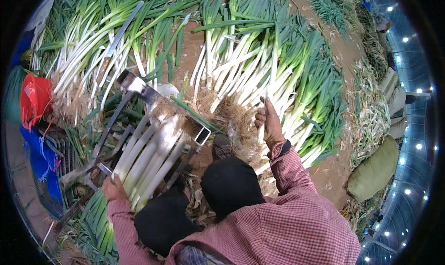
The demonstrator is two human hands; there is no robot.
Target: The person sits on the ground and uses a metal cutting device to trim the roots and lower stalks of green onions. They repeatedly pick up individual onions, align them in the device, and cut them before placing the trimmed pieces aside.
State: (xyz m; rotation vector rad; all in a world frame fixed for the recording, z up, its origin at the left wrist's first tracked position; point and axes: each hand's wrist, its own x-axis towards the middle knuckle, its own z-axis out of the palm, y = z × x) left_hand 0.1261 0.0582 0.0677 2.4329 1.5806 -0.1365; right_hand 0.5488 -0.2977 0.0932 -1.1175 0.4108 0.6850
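My right hand grips a single long leek, its white shaft rising from the fist towards the green leaves. Under that hand a broad pile of leeks lies on the ground, with tangled roots at the near end. My left hand rests at the left side of a row of leeks laid across a metal frame. Their roots point away from me against the frame's far bar, and their green leaves hang down at lower left. The left fingers are partly hidden.
A long knife with a wooden handle lies on another leek pile at upper left. A red plastic bucket and blue sheeting are at the left. Husk litter and an olive sack are at the right.
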